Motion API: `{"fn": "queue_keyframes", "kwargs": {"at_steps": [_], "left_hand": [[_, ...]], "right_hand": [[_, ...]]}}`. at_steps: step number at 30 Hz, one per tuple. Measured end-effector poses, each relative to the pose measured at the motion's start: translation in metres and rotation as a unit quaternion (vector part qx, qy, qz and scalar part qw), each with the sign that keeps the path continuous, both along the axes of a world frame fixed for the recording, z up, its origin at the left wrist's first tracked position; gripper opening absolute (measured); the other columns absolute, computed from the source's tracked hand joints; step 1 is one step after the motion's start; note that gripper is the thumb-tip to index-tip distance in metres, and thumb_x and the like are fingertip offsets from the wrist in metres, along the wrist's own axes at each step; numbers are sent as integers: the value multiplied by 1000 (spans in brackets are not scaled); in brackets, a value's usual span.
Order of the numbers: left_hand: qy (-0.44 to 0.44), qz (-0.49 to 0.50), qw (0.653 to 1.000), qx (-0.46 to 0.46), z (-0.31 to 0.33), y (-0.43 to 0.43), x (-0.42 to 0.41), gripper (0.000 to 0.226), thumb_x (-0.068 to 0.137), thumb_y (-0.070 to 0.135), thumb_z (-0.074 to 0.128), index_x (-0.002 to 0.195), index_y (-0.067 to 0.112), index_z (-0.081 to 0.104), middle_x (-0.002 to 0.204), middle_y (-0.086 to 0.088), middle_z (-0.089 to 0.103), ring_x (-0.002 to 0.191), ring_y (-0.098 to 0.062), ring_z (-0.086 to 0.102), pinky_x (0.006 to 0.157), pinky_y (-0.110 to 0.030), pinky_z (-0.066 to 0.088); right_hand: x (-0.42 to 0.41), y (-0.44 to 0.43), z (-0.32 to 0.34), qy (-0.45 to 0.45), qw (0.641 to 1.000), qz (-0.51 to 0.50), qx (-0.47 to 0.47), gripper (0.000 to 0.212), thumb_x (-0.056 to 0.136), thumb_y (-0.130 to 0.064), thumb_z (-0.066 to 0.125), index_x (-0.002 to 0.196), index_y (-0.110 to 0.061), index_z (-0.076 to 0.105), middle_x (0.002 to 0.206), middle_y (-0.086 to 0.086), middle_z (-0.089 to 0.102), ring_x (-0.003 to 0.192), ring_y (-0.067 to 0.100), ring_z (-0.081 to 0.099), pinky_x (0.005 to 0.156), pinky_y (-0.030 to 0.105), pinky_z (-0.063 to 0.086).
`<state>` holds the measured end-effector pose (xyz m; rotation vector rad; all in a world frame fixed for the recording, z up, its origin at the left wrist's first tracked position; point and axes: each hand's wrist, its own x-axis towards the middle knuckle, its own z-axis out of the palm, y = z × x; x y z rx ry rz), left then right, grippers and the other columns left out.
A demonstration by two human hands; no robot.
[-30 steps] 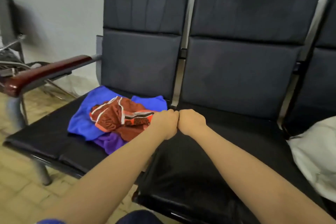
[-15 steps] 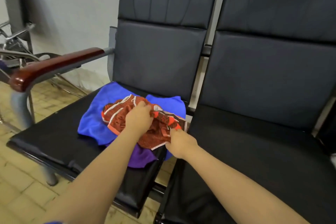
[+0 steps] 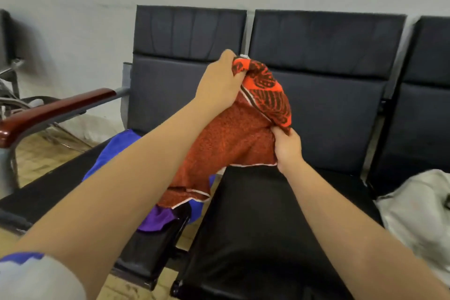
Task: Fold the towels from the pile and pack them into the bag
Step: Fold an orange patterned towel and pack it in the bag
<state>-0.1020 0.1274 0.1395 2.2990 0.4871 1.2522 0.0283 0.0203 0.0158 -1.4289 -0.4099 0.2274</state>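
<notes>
Rust-orange towel [image 3: 231,134], nubby terry with a brighter orange-and-dark patterned band and a thin white hem, is hanging in the air above the gap between the left seat [image 3: 48,192] and the middle seat [image 3: 255,226]. Its lower corner is drooping onto the pile at the left seat's right edge. Left hand [image 3: 218,84] is gripping the bunched top end, fingers curled round the cloth and mostly hidden behind it. Right hand [image 3: 288,150] is holding lower down, fingers pinching the fold where the patterned band is meeting the plain part, just above the white hem.

Under it, a smooth blue towel [image 3: 117,143] is lying crumpled on the left seat, with a purple towel [image 3: 155,220] sticking out beneath and hanging over the seat's front right corner.

Pale grey soft bag [image 3: 418,217], slumped and wrinkled, is sitting on the right seat at the frame's right edge, well apart from the pile.

Seats are showing black, glossy padded cushions with stitched backrests. A rounded, polished red-brown wooden armrest [image 3: 56,109] on a grey metal bar is bordering the left seat. A grey sleeve [image 3: 36,277] with blue trim is showing on the left arm.
</notes>
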Motion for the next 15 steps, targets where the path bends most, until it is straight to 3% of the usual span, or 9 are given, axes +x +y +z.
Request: {"fn": "queue_keyframes", "kwargs": {"at_steps": [3, 5, 8, 10, 12, 13, 14, 15], "left_hand": [[-8, 40, 999, -35, 29, -16, 3, 25, 88, 36, 59, 91, 13, 50, 87, -3, 57, 84, -19, 52, 65, -26, 30], [21, 10, 991, -134, 47, -26, 9, 27, 82, 38, 65, 86, 12, 58, 81, -3, 57, 77, -17, 53, 63, -28, 33], [38, -170, 912, -372, 69, -47, 20, 13, 84, 22, 67, 77, 12, 64, 67, -6, 64, 61, -18, 61, 63, -27, 52], [9, -230, 858, -458, 63, -53, 39, 15, 92, 17, 60, 77, 14, 61, 59, -4, 65, 48, -13, 62, 52, -23, 55], [-61, -211, 844, -490, 34, -47, 63, 14, 93, 19, 61, 82, 11, 62, 63, -6, 67, 47, -13, 64, 48, -25, 55], [-79, -177, 845, -499, 9, -40, 76, 18, 88, 25, 67, 91, 7, 66, 73, -9, 70, 58, -16, 68, 57, -29, 58], [-53, -130, 854, -501, -23, -34, 86, 39, 79, 34, 72, 103, 3, 67, 87, -11, 72, 75, -21, 70, 71, -34, 59], [10, -83, 859, -505, -59, -31, 93, 58, 70, 42, 73, 111, 1, 65, 101, -12, 70, 90, -26, 68, 80, -35, 54]], "right_hand": [[29, -71, 62, -91, 995, 39, 12, 13, 86, -8, 66, 77, -17, 62, 75, 0, 65, 75, 14, 58, 72, 30, 46], [34, -115, 104, -97, 986, 132, 31, 17, 89, -4, 57, 80, -15, 67, 74, -3, 70, 68, 11, 64, 68, 25, 52], [40, -159, 153, -52, 976, 203, 63, 46, 94, -4, 40, 69, -15, 77, 69, -1, 72, 59, 10, 68, 58, 21, 55], [49, -168, 163, -21, 983, 176, 45, 39, 95, -11, 45, 70, -12, 75, 64, 0, 71, 55, 9, 66, 57, 23, 55], [67, -165, 146, -80, 992, 47, -83, 14, 91, -19, 63, 96, -7, 67, 81, 3, 71, 70, 13, 68, 70, 29, 53], [76, -166, 127, -118, 973, -38, -193, 38, 85, -26, 72, 113, -4, 59, 100, 7, 68, 89, 19, 67, 81, 32, 50], [81, -169, 104, -143, 933, -105, -312, 61, 80, -33, 77, 125, -3, 49, 117, 12, 60, 107, 27, 61, 90, 36, 46], [85, -174, 77, -163, 895, -123, -396, 71, 78, -39, 77, 130, -2, 44, 128, 18, 54, 117, 34, 54, 95, 38, 44]]}}
